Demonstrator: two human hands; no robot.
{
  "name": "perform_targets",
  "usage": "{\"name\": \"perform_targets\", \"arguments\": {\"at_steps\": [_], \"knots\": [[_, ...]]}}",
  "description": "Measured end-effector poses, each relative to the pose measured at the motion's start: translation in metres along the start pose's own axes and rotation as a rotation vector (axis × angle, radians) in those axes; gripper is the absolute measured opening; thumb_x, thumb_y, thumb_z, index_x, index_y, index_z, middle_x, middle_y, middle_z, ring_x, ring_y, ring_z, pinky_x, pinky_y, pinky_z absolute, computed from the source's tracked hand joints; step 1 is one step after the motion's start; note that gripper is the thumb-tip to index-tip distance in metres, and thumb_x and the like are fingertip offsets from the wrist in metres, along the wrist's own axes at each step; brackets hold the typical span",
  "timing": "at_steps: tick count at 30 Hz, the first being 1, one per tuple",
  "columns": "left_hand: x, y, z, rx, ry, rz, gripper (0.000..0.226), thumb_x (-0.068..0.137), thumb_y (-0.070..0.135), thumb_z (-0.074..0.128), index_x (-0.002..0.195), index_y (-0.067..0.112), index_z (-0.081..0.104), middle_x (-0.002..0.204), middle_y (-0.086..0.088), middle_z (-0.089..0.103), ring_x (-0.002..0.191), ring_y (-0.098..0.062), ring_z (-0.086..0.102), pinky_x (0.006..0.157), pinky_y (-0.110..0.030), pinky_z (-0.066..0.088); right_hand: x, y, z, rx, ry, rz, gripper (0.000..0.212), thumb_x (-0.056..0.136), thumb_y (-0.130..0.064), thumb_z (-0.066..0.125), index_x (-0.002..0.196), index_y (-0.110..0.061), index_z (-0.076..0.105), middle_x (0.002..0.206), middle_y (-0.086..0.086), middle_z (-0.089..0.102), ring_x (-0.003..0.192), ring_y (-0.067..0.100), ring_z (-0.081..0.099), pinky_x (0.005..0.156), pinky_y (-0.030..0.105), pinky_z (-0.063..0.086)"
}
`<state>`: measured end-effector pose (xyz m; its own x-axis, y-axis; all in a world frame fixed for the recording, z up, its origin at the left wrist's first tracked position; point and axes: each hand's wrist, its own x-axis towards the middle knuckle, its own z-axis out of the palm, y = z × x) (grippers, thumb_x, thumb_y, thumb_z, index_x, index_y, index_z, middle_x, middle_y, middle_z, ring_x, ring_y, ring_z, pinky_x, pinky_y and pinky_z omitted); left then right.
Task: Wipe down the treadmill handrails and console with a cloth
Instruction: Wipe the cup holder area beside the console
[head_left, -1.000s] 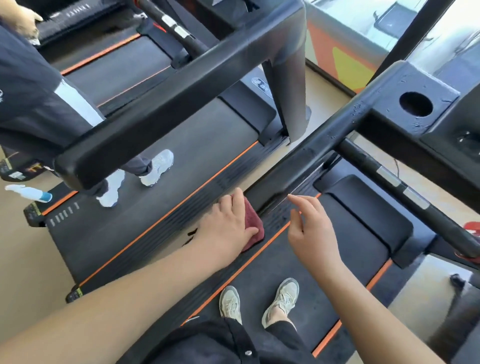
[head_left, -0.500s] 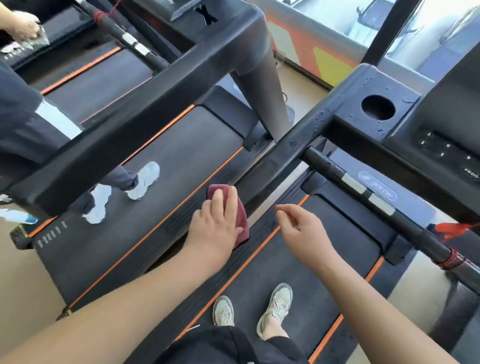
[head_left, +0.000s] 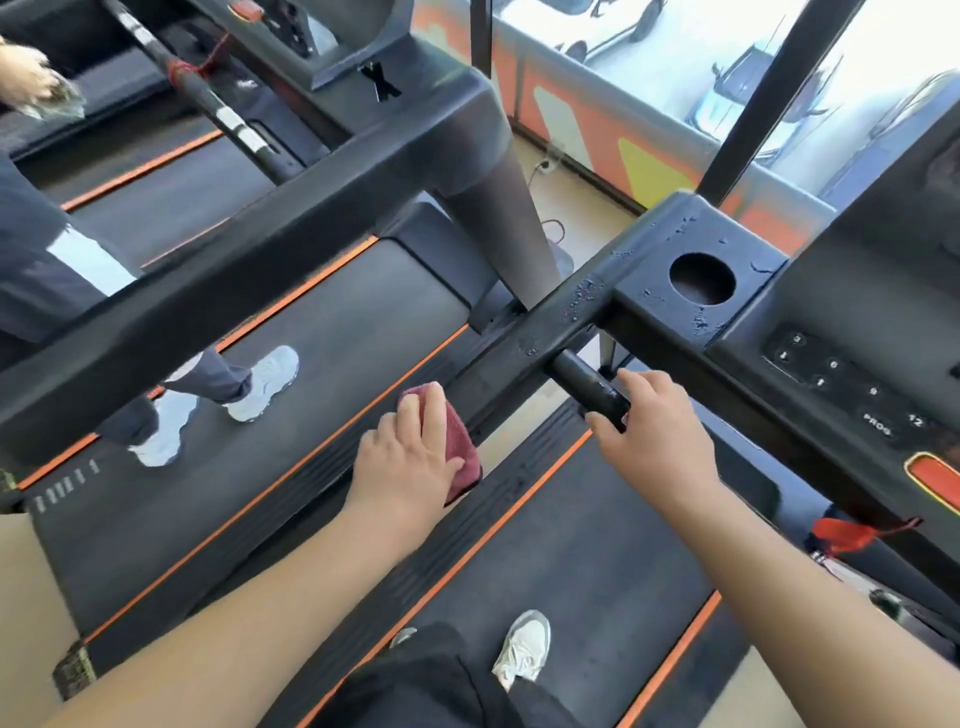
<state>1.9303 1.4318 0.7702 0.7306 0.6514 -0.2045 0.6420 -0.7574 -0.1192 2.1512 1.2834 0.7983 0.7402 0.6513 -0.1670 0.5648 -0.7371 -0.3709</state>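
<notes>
My left hand (head_left: 408, 457) presses a dark red cloth (head_left: 460, 449) flat against the near end of the black left handrail (head_left: 540, 332), which carries water drops. My right hand (head_left: 657, 434) is wrapped around the round black crossbar (head_left: 584, 382) where it leaves that handrail. The console (head_left: 852, 332) with its cup hole (head_left: 701, 279) and buttons sits at the right, also spotted with drops.
A second treadmill stands to the left, its thick handrail (head_left: 249, 260) crossing the view. Another person stands on its belt, white shoes (head_left: 265, 382) showing, a hand (head_left: 26, 78) holding a cloth at top left. My own shoe (head_left: 522, 652) is on the belt below. Windows lie ahead.
My right hand moved up from open air and closed around the crossbar. My left hand stays with the cloth at the handrail's end. The view tilted upward toward the console.
</notes>
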Motion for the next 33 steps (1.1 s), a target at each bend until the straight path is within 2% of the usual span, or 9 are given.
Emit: {"name": "perform_targets", "arguments": {"at_steps": [5, 8, 12, 16, 19, 23, 27, 30, 33], "knots": [[0.062, 0.022, -0.037, -0.249, -0.186, -0.046, 0.087, 0.102, 0.065, 0.03, 0.16, 0.008, -0.003, 0.15, -0.015, 0.035, 0.127, -0.033, 0.05, 0.094, -0.045, 0.047, 0.02, 0.006, -0.002, -0.15, -0.119, 0.132, 0.037, 0.087, -0.052, 0.064, 0.094, -0.017, 0.054, 0.105, 0.0, 0.054, 0.11, 0.025, 0.052, 0.078, 0.041, 0.053], [0.093, 0.028, -0.048, -0.432, -0.256, -0.015, 0.081, 0.103, 0.064, 0.031, 0.159, 0.011, 0.007, 0.151, -0.016, 0.039, 0.13, -0.038, 0.051, 0.1, -0.049, 0.045, 0.03, 0.005, -0.003, -0.205, -0.158, 0.159, 0.037, 0.083, -0.055, 0.063, 0.086, -0.019, 0.055, 0.092, -0.002, 0.052, 0.099, 0.025, 0.055, 0.069, 0.034, 0.045], [0.08, 0.029, -0.038, -0.241, -0.18, 0.074, 0.089, 0.103, 0.063, 0.031, 0.159, 0.007, -0.009, 0.157, -0.015, 0.027, 0.135, -0.032, 0.044, 0.106, -0.045, 0.044, 0.044, 0.005, -0.008, -0.181, -0.216, 0.227, 0.036, 0.071, -0.053, 0.067, 0.078, -0.019, 0.057, 0.079, -0.006, 0.06, 0.079, 0.02, 0.059, 0.057, 0.028, 0.038], [0.07, 0.035, -0.039, -0.155, -0.138, 0.102, 0.096, 0.1, 0.066, 0.029, 0.157, 0.004, -0.017, 0.162, -0.019, 0.014, 0.138, -0.034, 0.038, 0.109, -0.045, 0.042, 0.046, 0.005, -0.012, -0.15, -0.223, 0.25, 0.034, 0.07, -0.052, 0.072, 0.077, -0.021, 0.058, 0.077, -0.008, 0.062, 0.079, 0.02, 0.061, 0.059, 0.028, 0.042], [0.113, 0.054, -0.051, -0.33, -0.181, 0.085, 0.099, 0.097, 0.072, 0.034, 0.159, 0.005, -0.004, 0.156, -0.02, 0.029, 0.137, -0.038, 0.042, 0.109, -0.051, 0.042, 0.047, 0.005, -0.014, -0.151, -0.217, 0.252, 0.033, 0.069, -0.051, 0.073, 0.08, -0.023, 0.06, 0.082, -0.008, 0.061, 0.082, 0.021, 0.06, 0.061, 0.029, 0.042], [0.165, 0.073, -0.063, -0.474, -0.236, 0.075, 0.081, 0.098, 0.07, 0.036, 0.15, 0.009, 0.022, 0.143, -0.019, 0.045, 0.123, -0.041, 0.056, 0.096, -0.05, 0.047, 0.05, 0.006, -0.013, -0.149, -0.221, 0.249, 0.032, 0.067, -0.049, 0.072, 0.082, -0.024, 0.06, 0.081, -0.009, 0.06, 0.079, 0.02, 0.06, 0.06, 0.027, 0.041], [0.128, 0.057, -0.056, -0.435, -0.217, 0.098, 0.083, 0.102, 0.062, 0.038, 0.16, 0.015, 0.002, 0.153, -0.012, 0.033, 0.133, -0.036, 0.046, 0.101, -0.05, 0.043, 0.05, 0.011, -0.009, -0.144, -0.206, 0.236, 0.032, 0.068, -0.05, 0.071, 0.082, -0.025, 0.057, 0.083, -0.011, 0.059, 0.082, 0.019, 0.059, 0.061, 0.028, 0.041], [0.113, 0.046, -0.051, -0.35, -0.189, 0.109, 0.083, 0.103, 0.06, 0.036, 0.16, 0.013, -0.001, 0.154, -0.011, 0.031, 0.135, -0.034, 0.046, 0.101, -0.049, 0.044, 0.05, 0.011, -0.005, -0.148, -0.18, 0.214, 0.033, 0.068, -0.05, 0.071, 0.085, -0.025, 0.059, 0.087, -0.01, 0.059, 0.086, 0.02, 0.058, 0.063, 0.028, 0.041], [0.148, 0.054, -0.06, -0.37, -0.235, 0.107, 0.071, 0.103, 0.063, 0.027, 0.152, 0.013, 0.021, 0.146, -0.015, 0.044, 0.123, -0.039, 0.056, 0.095, -0.05, 0.045, 0.048, 0.009, -0.005, -0.158, -0.163, 0.205, 0.032, 0.07, -0.049, 0.07, 0.088, -0.025, 0.06, 0.091, -0.008, 0.06, 0.09, 0.021, 0.058, 0.065, 0.029, 0.043]]}}
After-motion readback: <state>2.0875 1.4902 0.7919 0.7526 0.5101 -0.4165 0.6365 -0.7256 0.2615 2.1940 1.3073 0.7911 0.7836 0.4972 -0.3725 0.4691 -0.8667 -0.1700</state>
